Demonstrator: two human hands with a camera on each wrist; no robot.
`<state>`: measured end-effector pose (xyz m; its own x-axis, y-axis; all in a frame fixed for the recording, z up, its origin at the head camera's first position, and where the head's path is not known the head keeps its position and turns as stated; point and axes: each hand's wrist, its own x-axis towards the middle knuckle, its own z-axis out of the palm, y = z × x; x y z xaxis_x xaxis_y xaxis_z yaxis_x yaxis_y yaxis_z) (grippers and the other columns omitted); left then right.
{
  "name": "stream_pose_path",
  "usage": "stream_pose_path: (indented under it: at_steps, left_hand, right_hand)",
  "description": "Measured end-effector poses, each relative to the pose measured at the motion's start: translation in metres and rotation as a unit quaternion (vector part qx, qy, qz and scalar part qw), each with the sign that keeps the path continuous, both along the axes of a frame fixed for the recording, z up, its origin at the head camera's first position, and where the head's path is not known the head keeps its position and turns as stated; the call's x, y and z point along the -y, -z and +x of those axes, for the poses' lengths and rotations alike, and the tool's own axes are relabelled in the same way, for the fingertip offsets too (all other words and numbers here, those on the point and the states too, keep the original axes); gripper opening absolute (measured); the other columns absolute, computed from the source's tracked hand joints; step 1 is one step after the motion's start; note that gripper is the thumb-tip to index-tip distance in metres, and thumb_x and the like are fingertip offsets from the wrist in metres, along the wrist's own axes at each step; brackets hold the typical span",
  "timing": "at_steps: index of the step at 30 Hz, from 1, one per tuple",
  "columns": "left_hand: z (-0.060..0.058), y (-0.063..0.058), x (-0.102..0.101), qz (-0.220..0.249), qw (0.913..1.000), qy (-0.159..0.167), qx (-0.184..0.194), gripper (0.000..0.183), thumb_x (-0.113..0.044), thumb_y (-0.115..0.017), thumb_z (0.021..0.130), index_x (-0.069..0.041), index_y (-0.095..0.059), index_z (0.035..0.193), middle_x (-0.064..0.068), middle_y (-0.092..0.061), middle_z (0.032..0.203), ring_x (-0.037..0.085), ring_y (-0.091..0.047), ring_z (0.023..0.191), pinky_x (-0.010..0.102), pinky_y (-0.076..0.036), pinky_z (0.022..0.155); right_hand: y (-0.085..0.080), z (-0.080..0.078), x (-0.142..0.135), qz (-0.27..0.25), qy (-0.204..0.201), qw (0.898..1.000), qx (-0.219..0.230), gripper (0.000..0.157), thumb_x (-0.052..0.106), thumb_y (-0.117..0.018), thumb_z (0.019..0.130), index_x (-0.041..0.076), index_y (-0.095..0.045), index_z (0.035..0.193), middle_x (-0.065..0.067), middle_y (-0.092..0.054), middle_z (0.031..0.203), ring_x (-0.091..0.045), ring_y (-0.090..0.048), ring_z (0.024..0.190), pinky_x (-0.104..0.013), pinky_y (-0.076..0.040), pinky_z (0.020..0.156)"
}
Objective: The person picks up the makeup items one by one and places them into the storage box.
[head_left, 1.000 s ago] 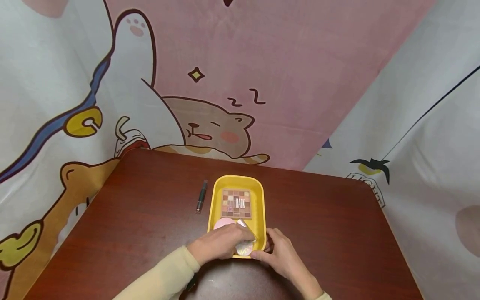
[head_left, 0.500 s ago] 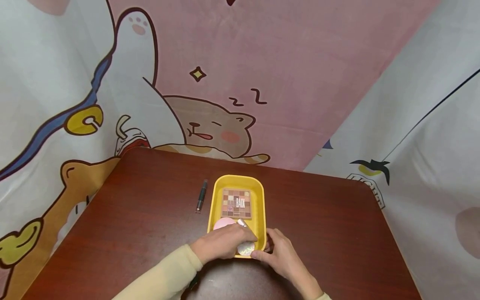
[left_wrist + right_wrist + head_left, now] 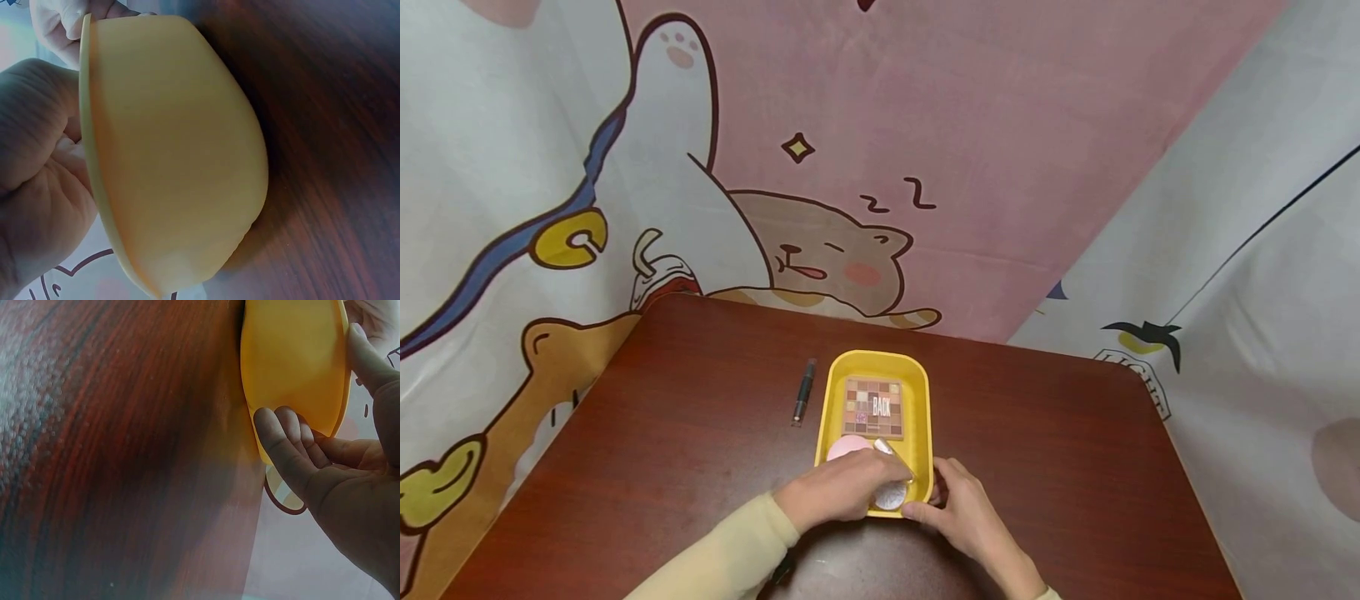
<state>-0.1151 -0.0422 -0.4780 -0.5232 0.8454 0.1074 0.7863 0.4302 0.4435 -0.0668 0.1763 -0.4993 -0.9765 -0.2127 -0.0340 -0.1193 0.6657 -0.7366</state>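
A yellow plastic tray [image 3: 922, 392] stands on the table. My left hand [image 3: 850, 483] reaches over its near left side, fingers curled down inside and partly hidden; in the left wrist view the tray's wall covers the fingertips. Against those fingers lies a shiny silver disc [image 3: 891, 497], which the hand appears to hold. A silver tube [image 3: 883, 447] and a round pink piece [image 3: 847, 446] show just beyond. Farther back in the tray lies an eyeshadow palette [image 3: 872, 408] marked BACK. My right hand [image 3: 966, 508] grips the near right corner, thumb at the rim and fingers along the outer wall.
A dark double-ended stick [image 3: 803, 393] lies on the brown table [image 3: 1060, 467] left of the tray. Behind the table hangs a printed cloth [image 3: 985, 167] with cartoon animals. A small dark object [image 3: 784, 570] shows below the left sleeve.
The silver disc by the left fingers shifts slightly, and its sheen goes from rainbow-bright to plain grey. The tray, the right hand and the other things stay in place.
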Motion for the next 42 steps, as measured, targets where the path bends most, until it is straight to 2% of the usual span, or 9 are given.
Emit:
stream_pose_path:
  at_steps: [4, 7, 10, 15, 20, 32, 38, 42]
  left_hand:
    - [0.003, -0.001, 0.004, 0.012, 0.9997, -0.020, -0.010, 0.035, 0.013, -0.074, 0.081, -0.017, -0.072, 0.100, -0.007, -0.073, 0.100, 0.000, -0.064, 0.094, 0.017, -0.052, 0.083]
    - [0.003, -0.001, 0.007, 0.017, 0.9989, -0.040, -0.020, 0.038, 0.010, -0.071, 0.084, -0.016, -0.073, 0.112, -0.004, -0.074, 0.109, 0.003, -0.066, 0.104, 0.021, -0.053, 0.093]
    - [0.003, -0.001, 0.010, 0.022, 0.9980, -0.052, -0.027, 0.041, 0.008, -0.071, 0.083, -0.013, -0.073, 0.117, -0.001, -0.074, 0.113, 0.006, -0.066, 0.107, 0.025, -0.053, 0.097]
    - [0.003, -0.001, 0.015, 0.035, 0.9970, -0.064, -0.024, 0.032, 0.001, -0.072, 0.089, -0.011, -0.072, 0.118, 0.002, -0.072, 0.116, 0.012, -0.066, 0.108, 0.030, -0.054, 0.097]
    - [0.003, -0.003, 0.020, 0.036, 0.9960, -0.074, -0.035, 0.024, -0.006, -0.070, 0.095, -0.009, -0.071, 0.118, 0.002, -0.071, 0.118, 0.012, -0.066, 0.108, 0.031, -0.055, 0.097]
    - [0.004, -0.004, 0.025, 0.070, 0.9913, -0.083, -0.075, 0.023, -0.006, -0.068, 0.094, -0.007, -0.072, 0.116, 0.002, -0.070, 0.117, 0.014, -0.067, 0.107, 0.033, -0.055, 0.097]
    - [0.004, -0.005, 0.029, 0.086, 0.9872, -0.101, -0.088, 0.029, -0.004, -0.067, 0.092, -0.001, -0.072, 0.121, 0.012, -0.070, 0.127, 0.025, -0.067, 0.118, 0.038, -0.053, 0.104]
    - [0.003, -0.007, 0.032, 0.091, 0.9853, -0.116, -0.085, 0.023, -0.007, -0.068, 0.095, -0.003, -0.074, 0.117, 0.015, -0.068, 0.130, 0.029, -0.064, 0.123, 0.042, -0.051, 0.107]
  right_hand:
    - [0.000, 0.001, 0.000, 0.000, 0.002, 1.000, 0.000, 0.060, 0.031, -0.093, 0.075, 0.002, -0.068, 0.121, 0.002, -0.056, 0.092, -0.011, -0.059, 0.077, -0.021, -0.051, 0.065]
    - [0.000, 0.001, 0.000, 0.002, 0.003, 1.000, 0.002, 0.059, 0.031, -0.093, 0.075, 0.002, -0.068, 0.121, 0.002, -0.056, 0.092, -0.010, -0.058, 0.077, -0.020, -0.051, 0.065]
    - [0.000, 0.001, 0.000, 0.003, 0.004, 1.000, 0.004, 0.059, 0.030, -0.093, 0.076, 0.002, -0.068, 0.121, 0.002, -0.055, 0.092, -0.009, -0.057, 0.076, -0.020, -0.050, 0.064]
    - [0.001, 0.001, 0.000, 0.003, 0.003, 1.000, 0.001, 0.059, 0.031, -0.093, 0.076, 0.003, -0.068, 0.121, 0.003, -0.055, 0.091, -0.008, -0.057, 0.076, -0.020, -0.050, 0.064]
    - [0.001, 0.000, 0.000, 0.002, 0.003, 1.000, 0.002, 0.060, 0.032, -0.093, 0.076, 0.002, -0.068, 0.122, 0.003, -0.055, 0.091, -0.009, -0.058, 0.076, -0.020, -0.050, 0.064]
    - [0.003, 0.001, 0.000, -0.003, -0.002, 1.000, 0.001, 0.060, 0.031, -0.093, 0.076, 0.001, -0.068, 0.121, 0.003, -0.055, 0.091, -0.011, -0.059, 0.076, -0.020, -0.050, 0.064]
    - [0.002, 0.000, 0.000, -0.003, 0.000, 1.000, 0.007, 0.062, 0.032, -0.093, 0.076, 0.001, -0.067, 0.123, 0.002, -0.056, 0.092, -0.012, -0.059, 0.076, -0.020, -0.050, 0.064]
    - [0.002, -0.002, 0.000, -0.003, 0.001, 1.000, 0.011, 0.063, 0.034, -0.092, 0.076, 0.001, -0.067, 0.123, 0.002, -0.056, 0.093, -0.012, -0.059, 0.076, -0.020, -0.050, 0.064]
